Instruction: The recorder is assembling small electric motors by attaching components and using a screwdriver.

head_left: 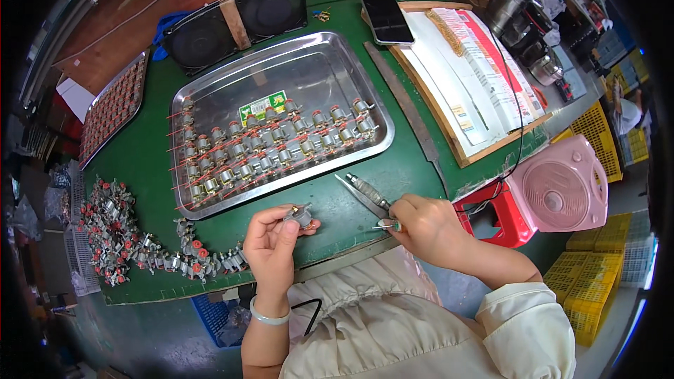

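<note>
My left hand point(272, 247) pinches a small silver electric motor point(300, 217) between thumb and fingers, above the near edge of the table. My right hand point(430, 230) is closed round a thin tool with a green handle point(397, 226); its slim metal tip points left, toward the motor, with a gap between them. On the table just beyond my right hand lie a tool with a knurled grey handle point(369, 190) and a slim pointed metal tool point(357, 194). Rows of similar motors point(281, 154), several with red wires, stand in a metal tray point(309, 56) farther off.
A pile of loose motors point(111, 231) trails along the table's near left edge. Another filled tray point(112, 109) stands at far left. Behind are a black speaker pair point(274, 10), a phone point(387, 17) and a wood-framed board point(463, 123). A pink fan point(558, 189) stands at right.
</note>
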`<control>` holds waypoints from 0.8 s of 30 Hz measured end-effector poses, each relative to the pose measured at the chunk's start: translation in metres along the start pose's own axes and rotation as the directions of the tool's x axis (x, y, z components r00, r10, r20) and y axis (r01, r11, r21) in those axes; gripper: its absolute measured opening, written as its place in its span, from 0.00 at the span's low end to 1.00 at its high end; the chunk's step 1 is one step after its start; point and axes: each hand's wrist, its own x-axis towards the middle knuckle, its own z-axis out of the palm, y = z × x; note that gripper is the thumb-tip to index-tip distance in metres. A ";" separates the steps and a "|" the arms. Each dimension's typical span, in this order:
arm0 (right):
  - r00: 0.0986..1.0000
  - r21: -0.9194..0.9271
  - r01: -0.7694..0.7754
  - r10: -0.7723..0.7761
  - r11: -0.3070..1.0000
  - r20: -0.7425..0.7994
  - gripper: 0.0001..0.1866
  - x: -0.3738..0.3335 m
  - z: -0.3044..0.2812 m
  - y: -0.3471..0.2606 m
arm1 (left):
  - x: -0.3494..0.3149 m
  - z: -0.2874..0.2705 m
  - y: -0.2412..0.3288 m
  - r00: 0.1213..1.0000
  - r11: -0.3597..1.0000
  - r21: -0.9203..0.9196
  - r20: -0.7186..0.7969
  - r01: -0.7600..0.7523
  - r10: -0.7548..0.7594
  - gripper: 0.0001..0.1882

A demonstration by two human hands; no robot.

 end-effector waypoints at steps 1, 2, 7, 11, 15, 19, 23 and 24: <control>1.000 0.003 0.002 -0.002 1.000 0.001 0.12 -0.001 0.001 -0.001 | 0.000 -0.001 0.000 1.000 0.999 -0.036 0.022 0.007 -0.006 0.08; 1.000 0.053 0.020 -0.019 0.998 -0.011 0.12 -0.001 0.002 -0.001 | 0.000 -0.002 0.000 1.000 0.999 -0.035 0.023 0.009 -0.008 0.08; 0.999 0.225 0.053 -0.049 0.973 -0.024 0.12 0.002 0.011 -0.008 | 0.001 0.003 -0.001 1.000 1.000 0.008 -0.009 -0.011 0.011 0.09; 0.999 0.144 0.030 -0.028 0.989 -0.017 0.13 0.008 0.012 -0.015 | 0.001 0.002 -0.001 1.000 1.000 -0.001 -0.007 -0.018 0.018 0.09; 0.999 0.043 0.046 -0.046 0.998 0.010 0.15 0.012 0.014 -0.024 | 0.001 0.001 0.000 1.000 1.000 -0.006 -0.002 -0.020 0.020 0.09; 0.999 0.050 0.048 -0.048 0.998 -0.009 0.14 0.017 0.011 -0.026 | 0.001 -0.001 -0.002 0.999 0.998 -0.053 0.029 -0.021 0.022 0.08; 0.996 0.132 0.054 -0.044 0.990 -0.083 0.11 0.023 -0.013 -0.015 | -0.001 0.000 -0.001 0.999 0.996 -0.081 0.024 -0.035 0.037 0.08; 0.986 0.162 0.076 -0.050 0.984 -0.157 0.11 0.028 -0.021 -0.006 | -0.001 -0.001 -0.001 0.999 0.998 -0.043 0.014 -0.043 0.043 0.08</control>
